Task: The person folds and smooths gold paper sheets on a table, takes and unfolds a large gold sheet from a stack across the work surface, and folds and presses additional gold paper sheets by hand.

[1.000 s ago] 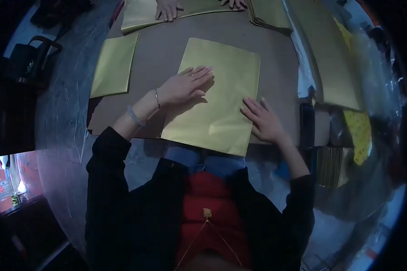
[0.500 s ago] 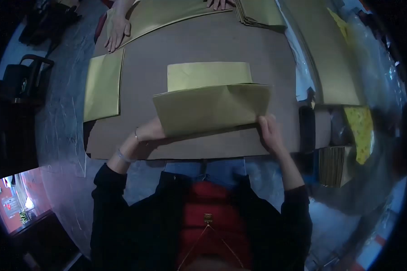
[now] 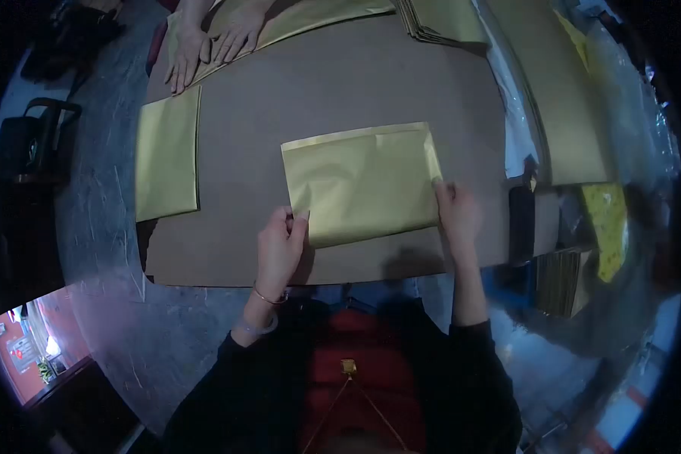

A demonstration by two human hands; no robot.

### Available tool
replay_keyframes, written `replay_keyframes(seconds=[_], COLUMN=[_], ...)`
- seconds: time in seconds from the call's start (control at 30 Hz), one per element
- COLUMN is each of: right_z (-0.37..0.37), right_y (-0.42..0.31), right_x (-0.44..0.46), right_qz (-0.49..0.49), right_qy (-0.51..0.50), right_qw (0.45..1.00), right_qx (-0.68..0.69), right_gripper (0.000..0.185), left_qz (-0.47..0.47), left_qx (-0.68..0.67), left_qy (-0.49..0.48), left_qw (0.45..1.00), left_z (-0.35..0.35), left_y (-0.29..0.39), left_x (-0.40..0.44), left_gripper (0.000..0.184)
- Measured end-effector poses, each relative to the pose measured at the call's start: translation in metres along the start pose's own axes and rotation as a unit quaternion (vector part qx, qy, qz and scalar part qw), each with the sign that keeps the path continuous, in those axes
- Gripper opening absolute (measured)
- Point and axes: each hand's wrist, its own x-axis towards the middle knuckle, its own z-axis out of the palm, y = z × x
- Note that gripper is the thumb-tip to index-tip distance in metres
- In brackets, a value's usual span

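A folded sheet of gold paper (image 3: 363, 185) is held just above the near part of the table, its gold face up and slightly tilted. A narrow folded strip runs along its far edge, and its right edge shows a fold. My left hand (image 3: 280, 246) pinches the lower left edge between thumb and fingers. At the right edge, my right hand (image 3: 459, 216) grips the paper with the thumb on top. Whether the sheet touches the table beneath is hard to tell.
A brown board covers the table (image 3: 234, 151). Gold folded paper (image 3: 168, 155) lies at the left edge. Another person's hands (image 3: 234, 36) press on gold paper at the far side. Gold stacks (image 3: 560, 98) line the right, with a yellow spotted sheet (image 3: 604, 227) hanging beside them.
The gold paper has folded down from two visible panels into one flatter rectangle. My left hand has come out from beneath it to the lower left edge. The other person's hands have come together.
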Motion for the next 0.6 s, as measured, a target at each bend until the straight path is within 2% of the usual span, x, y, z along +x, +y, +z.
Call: replay_keyframes(seconds=[0.07, 0.13, 0.27, 0.43, 0.6], right_z=[0.0, 0.001, 0.004, 0.006, 0.006], right_y=[-0.006, -0.009, -0.013, -0.013, -0.013], right_x=[0.0, 0.002, 0.007, 0.012, 0.016], right_qz=[0.007, -0.005, 0.005, 0.01, 0.023], right_qy=[0.019, 0.047, 0.051, 0.038, 0.017], right_qw=[0.999, 0.999, 0.998, 0.998, 0.999], right_qx=[-0.031, -0.019, -0.031, -0.053, -0.037], right_gripper=[0.038, 0.038, 0.038, 0.039, 0.044], left_qz=[-0.013, 0.015, 0.004, -0.068, -0.032], left_qx=[0.025, -0.002, 0.003, -0.019, 0.009], left_qy=[-0.023, 0.0, 0.006, -0.023, -0.003], left_qw=[0.999, 1.0, 1.0, 0.997, 0.999], left_z=[-0.001, 0.001, 0.003, 0.0, 0.0], left_y=[0.003, 0.007, 0.001, 0.007, 0.01], left_x=[0.006, 0.01, 0.014, 0.018, 0.018], left_gripper=[0.029, 0.029, 0.027, 0.03, 0.031])
